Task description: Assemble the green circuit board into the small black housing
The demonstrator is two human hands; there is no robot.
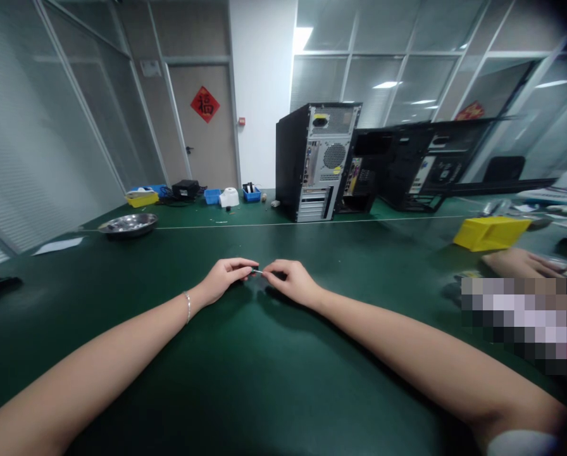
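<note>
My left hand (228, 276), with a bracelet at its wrist, is closed in a pinch on a small dark piece (254, 271) with a hint of green. From that piece a thin, light-coloured rod (259, 272) points right, and its end meets the fingertips of my right hand (290, 280). Thumb and forefinger of the right hand are pressed together on this rod. Both hands hover low over the green tabletop (264, 367), with their shadows beneath. The piece is too small to name, and my fingers cover part of it.
A metal bowl (130, 225) stands at the left. Computer cases (293, 164) line the back right, near a yellow bin (492, 233). Small blue trays (212, 196) sit at the back. Another person's hand (521, 261) rests at the right, with that person's body blurred out.
</note>
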